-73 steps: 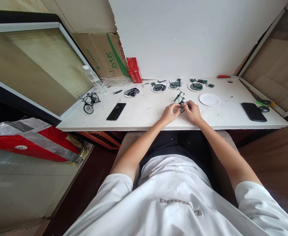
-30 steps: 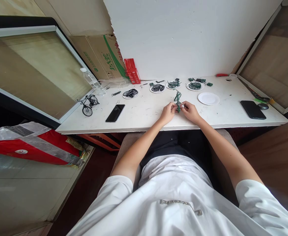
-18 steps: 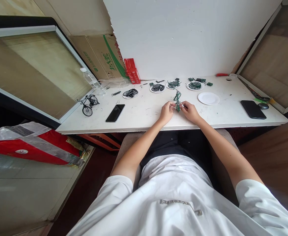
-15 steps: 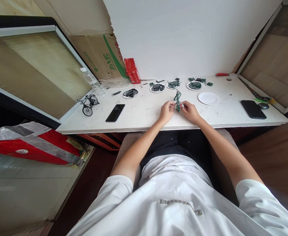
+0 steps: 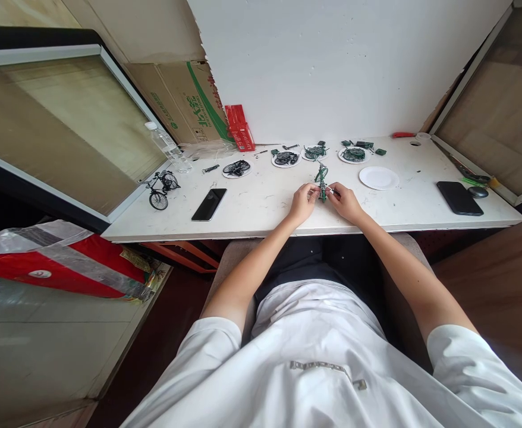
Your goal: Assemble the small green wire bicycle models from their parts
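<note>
A green model bicycle [image 5: 321, 173] stands end-on to me between my hands, near the front of the white table. My left hand [image 5: 304, 201] is closed, thumb and fingertips pinching the model from its left side. On the other side, my right hand [image 5: 345, 203] is closed around a slim tool [image 5: 331, 190], dark at the handle with a pale thin shaft, like a small screwdriver. Its tip points at the lower part of the model. The exact contact between tip and model is too small to make out.
Paper plates with black bicycle parts [image 5: 286, 159] and green parts [image 5: 354, 154] line the back. A bare white plate [image 5: 379, 178] lies right. A black model bicycle [image 5: 162, 189], a bottle [image 5: 170, 148] and a phone [image 5: 208, 204] are left; another phone [image 5: 459, 198] is far right.
Almost nothing differs. Both hands stay at the green model bicycle, with only slight shifts of the fingers and the model.
</note>
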